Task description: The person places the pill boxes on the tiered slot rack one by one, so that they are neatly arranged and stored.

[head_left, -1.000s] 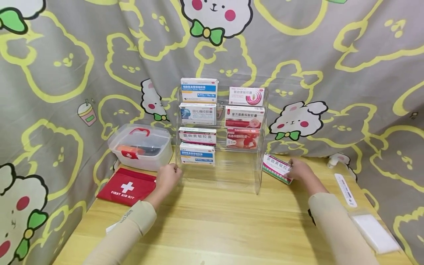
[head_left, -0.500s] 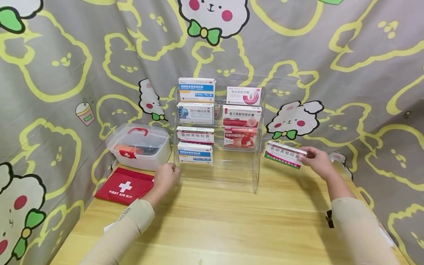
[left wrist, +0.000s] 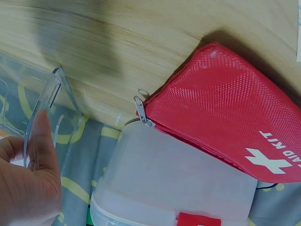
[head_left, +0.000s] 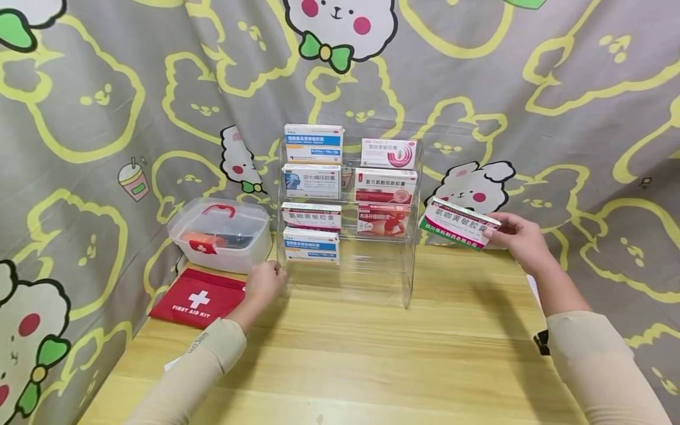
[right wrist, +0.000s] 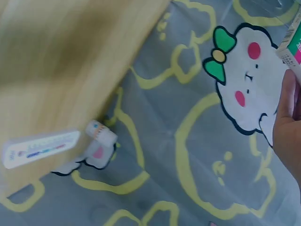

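Observation:
My left hand point(head_left: 265, 283) pinches the left side panel of a clear acrylic display rack point(head_left: 372, 260); in the left wrist view the thumb lies against the clear panel point(left wrist: 59, 84). Several medicine boxes stand on the rack's tiers, among them a blue-and-white box point(head_left: 312, 247) at lower left and a red box point(head_left: 382, 221) at right. To the right of the rack, my right hand point(head_left: 523, 239) holds up a white medicine box point(head_left: 457, 224) with a green and magenta band, gripping its right end, the box slightly tilted. Only a corner of this box point(right wrist: 292, 47) shows in the right wrist view.
A translucent first-aid case point(head_left: 249, 239) and a red zip pouch point(head_left: 199, 298) sit left of the rack. In the right wrist view, a white thermometer pack point(right wrist: 42, 148) and a small white bottle point(right wrist: 101, 134) lie near the table edge. A patterned curtain point(head_left: 478, 106) hangs behind.
My right hand has lifted the white medicine box off the table, up and to the right. The left hand stays on the rack's edge.

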Action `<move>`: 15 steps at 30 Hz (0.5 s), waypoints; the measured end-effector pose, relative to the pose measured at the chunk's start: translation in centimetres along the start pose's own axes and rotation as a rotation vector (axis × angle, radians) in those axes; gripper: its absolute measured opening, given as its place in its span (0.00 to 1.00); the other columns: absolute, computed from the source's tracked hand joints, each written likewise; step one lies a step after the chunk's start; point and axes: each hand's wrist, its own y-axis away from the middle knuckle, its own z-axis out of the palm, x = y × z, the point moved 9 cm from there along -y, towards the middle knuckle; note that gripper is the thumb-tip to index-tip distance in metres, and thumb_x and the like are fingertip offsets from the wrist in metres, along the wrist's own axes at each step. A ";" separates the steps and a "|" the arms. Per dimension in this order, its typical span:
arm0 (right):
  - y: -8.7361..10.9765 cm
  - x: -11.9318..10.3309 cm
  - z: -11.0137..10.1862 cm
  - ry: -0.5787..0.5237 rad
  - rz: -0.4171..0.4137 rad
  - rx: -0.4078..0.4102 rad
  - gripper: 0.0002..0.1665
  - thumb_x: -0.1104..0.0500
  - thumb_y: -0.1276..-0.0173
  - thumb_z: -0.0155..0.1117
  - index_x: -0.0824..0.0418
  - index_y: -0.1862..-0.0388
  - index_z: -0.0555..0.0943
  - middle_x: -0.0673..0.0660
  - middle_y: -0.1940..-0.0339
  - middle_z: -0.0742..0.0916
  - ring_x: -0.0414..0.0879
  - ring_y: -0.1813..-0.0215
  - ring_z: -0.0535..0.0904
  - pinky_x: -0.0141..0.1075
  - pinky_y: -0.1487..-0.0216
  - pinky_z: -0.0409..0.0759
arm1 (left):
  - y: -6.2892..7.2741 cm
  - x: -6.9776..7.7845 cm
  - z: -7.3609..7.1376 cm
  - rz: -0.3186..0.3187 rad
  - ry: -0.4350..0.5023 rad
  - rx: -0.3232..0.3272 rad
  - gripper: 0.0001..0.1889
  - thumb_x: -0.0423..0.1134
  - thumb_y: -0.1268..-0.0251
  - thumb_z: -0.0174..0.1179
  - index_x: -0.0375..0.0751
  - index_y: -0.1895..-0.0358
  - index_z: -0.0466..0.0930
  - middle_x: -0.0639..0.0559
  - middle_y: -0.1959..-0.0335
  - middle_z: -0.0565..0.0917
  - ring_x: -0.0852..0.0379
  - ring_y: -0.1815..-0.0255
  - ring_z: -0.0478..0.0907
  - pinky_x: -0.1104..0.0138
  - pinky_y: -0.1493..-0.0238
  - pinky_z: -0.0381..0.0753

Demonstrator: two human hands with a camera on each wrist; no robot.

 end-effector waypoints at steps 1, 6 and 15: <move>0.0 -0.4 -0.2 0.002 -0.003 0.004 0.17 0.60 0.38 0.65 0.53 0.49 0.78 0.39 0.68 0.81 0.32 0.65 0.76 0.24 0.67 0.77 | 0.0 0.0 0.0 0.003 0.001 -0.001 0.08 0.34 0.47 0.55 0.43 0.82 0.75 0.50 0.84 0.75 0.52 0.80 0.68 0.63 0.80 0.66; 0.0 -1.8 -1.1 0.002 -0.006 0.054 0.17 0.63 0.38 0.64 0.54 0.50 0.78 0.40 0.68 0.81 0.32 0.66 0.77 0.24 0.66 0.78 | 0.0 0.1 0.1 0.010 0.002 -0.010 0.09 0.34 0.47 0.55 0.43 0.83 0.74 0.51 0.85 0.74 0.52 0.80 0.67 0.64 0.80 0.65; -0.4 -4.3 1.7 -0.173 -0.092 0.024 0.17 0.69 0.39 0.63 0.56 0.52 0.80 0.44 0.68 0.82 0.34 0.67 0.78 0.26 0.67 0.79 | -0.1 0.0 0.0 0.014 0.003 -0.009 0.07 0.34 0.48 0.54 0.42 0.82 0.75 0.51 0.84 0.75 0.52 0.80 0.68 0.63 0.79 0.66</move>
